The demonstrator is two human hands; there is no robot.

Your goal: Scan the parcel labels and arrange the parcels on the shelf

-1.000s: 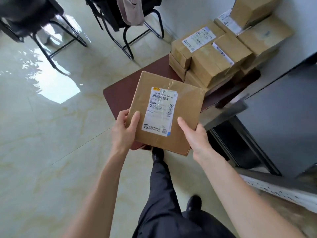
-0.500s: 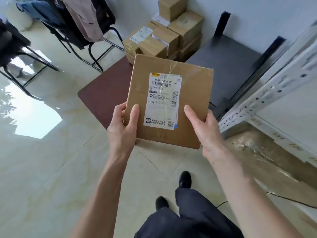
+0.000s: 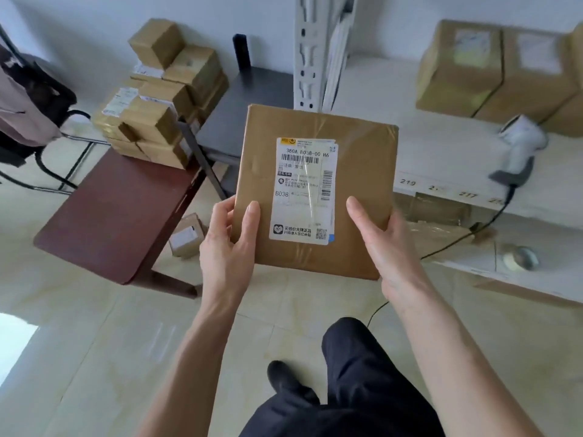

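I hold a flat brown cardboard parcel [image 3: 356, 171] in front of me, its white shipping label [image 3: 303, 190] facing up. My left hand [image 3: 225, 247] grips its lower left edge, thumb on top. My right hand [image 3: 388, 244] grips the lower right edge the same way. A white handheld scanner [image 3: 520, 146] lies on the white shelf [image 3: 441, 152] to the right, its cable trailing down to the floor. Two large brown boxes [image 3: 492, 70] stand at the back of that shelf.
A stack of several small parcels [image 3: 157, 99] sits on a dark red table [image 3: 120, 216] at the left. One small box [image 3: 186, 234] lies on the floor under it. A grey low stand [image 3: 239, 115] is beside the shelf post [image 3: 307, 52]. A tape roll [image 3: 520, 257] rests on the lower shelf.
The view has swung right from the table toward the shelf, bringing the scanner and shelved boxes into sight. Both hands keep the same hold on the parcel.
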